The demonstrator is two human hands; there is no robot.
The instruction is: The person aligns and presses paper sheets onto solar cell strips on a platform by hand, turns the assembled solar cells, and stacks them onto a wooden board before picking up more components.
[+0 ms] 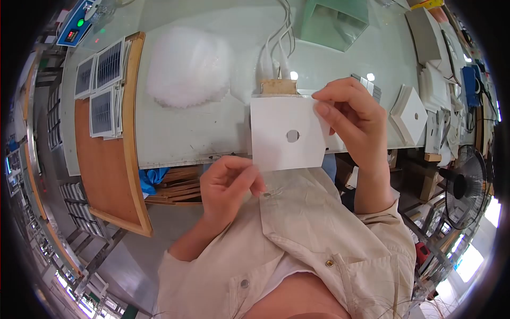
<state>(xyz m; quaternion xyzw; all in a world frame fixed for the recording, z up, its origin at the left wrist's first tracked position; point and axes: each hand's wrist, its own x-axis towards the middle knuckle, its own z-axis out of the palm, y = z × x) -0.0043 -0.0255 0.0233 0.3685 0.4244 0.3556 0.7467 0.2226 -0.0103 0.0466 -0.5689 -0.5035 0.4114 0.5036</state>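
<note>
A white square card with a round hole near its middle is in front of me at the table's front edge. My right hand pinches its upper right corner between thumb and fingers. Beside the card's lower left corner is my left hand, fingers curled together. A small clear, shiny bit shows near its fingertips; whether the hand holds it or the card's edge I cannot tell. Just behind the card's top edge sits a tan block with white-sleeved cables running back from it.
At left, stacks of dark-striped white-framed panels lie on a wood-edged brown board. A white fluffy-looking pile, a green translucent box and a blue device stand farther back. Right are holed white cards and a fan.
</note>
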